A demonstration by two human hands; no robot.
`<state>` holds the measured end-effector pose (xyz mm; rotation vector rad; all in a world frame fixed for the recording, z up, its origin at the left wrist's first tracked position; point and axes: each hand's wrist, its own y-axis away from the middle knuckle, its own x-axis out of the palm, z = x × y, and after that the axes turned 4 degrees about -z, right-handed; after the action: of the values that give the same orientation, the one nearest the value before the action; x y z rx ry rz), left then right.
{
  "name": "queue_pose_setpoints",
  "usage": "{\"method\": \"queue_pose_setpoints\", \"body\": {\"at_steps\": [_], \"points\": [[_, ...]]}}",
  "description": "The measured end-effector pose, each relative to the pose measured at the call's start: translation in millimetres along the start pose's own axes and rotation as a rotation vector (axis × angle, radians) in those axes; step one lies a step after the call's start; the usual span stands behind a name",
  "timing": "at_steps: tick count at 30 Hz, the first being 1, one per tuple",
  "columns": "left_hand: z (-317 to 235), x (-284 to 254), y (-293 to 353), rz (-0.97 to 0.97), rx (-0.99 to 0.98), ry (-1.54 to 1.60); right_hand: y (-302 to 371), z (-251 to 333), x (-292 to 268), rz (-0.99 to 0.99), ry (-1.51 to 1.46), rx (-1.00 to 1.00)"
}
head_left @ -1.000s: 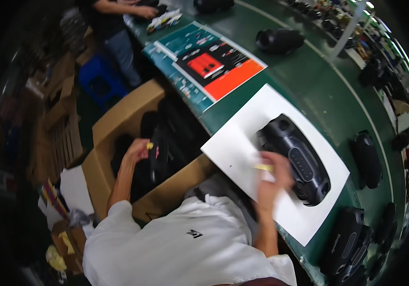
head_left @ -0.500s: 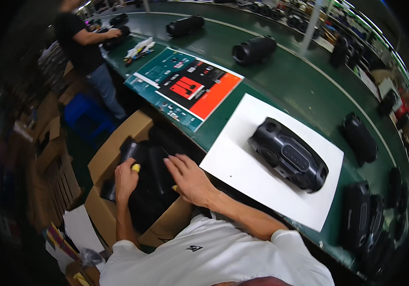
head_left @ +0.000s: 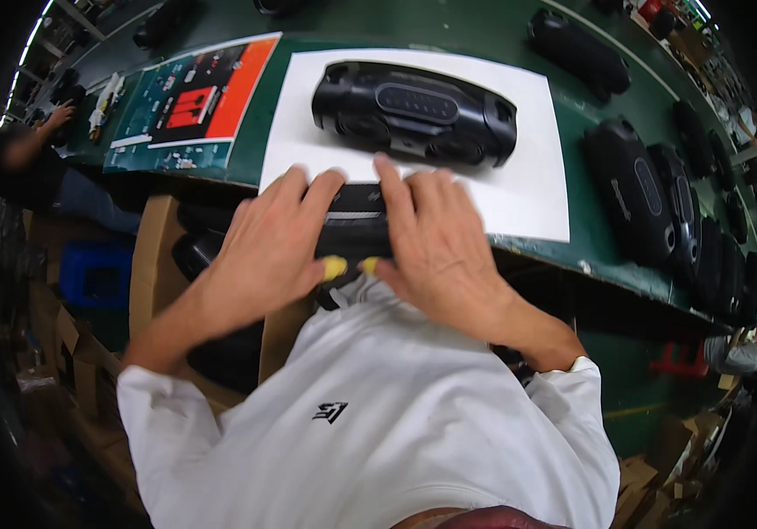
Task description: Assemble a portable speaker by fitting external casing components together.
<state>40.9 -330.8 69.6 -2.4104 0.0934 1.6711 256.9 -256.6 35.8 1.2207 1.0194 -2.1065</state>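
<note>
Close to my body, at the front edge of the workbench, a black panel [head_left: 356, 231] with a greyish mesh-like strip spans between my hands. My left hand [head_left: 274, 231] grips its left side and my right hand [head_left: 438, 236] its right side, both slightly blurred. Yellow wrapping covers both thumb tips. Much of the panel is hidden behind the fingers. Just beyond it, a black barrel-shaped portable speaker [head_left: 414, 115] with a button strip on top lies on a white sheet [head_left: 533, 115]. At lower left, a cardboard box [head_left: 154, 264] holds more black pieces [head_left: 193, 251].
A printed colour sheet [head_left: 198, 101] lies on the green workbench [head_left: 396, 31] to the left. More black speakers [head_left: 630, 189] stand along the right. A person [head_left: 22, 163] works at far left, near a blue stool [head_left: 95, 275].
My hands have come out of the cardboard box and moved right to the bench edge, now holding the black panel. The whole view has turned; the speaker still lies on the white sheet.
</note>
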Motion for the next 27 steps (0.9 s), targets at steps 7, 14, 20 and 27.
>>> {"method": "queue_pose_setpoints", "body": {"at_steps": [7,14,20,27], "points": [[0.3,50.4,-64.1,0.212,0.246,0.031,21.4,-45.1,12.5,0.176,-0.062,0.161],[12.3,46.0,-92.8,0.499,0.194,-0.032,-15.3,-71.2,14.2,0.612,-0.167,0.172],[41.9,-2.4,-133.5,0.437,0.099,0.192,-35.8,-80.7,-28.4,0.221,-0.328,0.320],[89.7,-23.8,-164.7,0.325,-0.199,0.519,-28.3,-102.7,-19.8,-0.205,-0.464,0.607]]}}
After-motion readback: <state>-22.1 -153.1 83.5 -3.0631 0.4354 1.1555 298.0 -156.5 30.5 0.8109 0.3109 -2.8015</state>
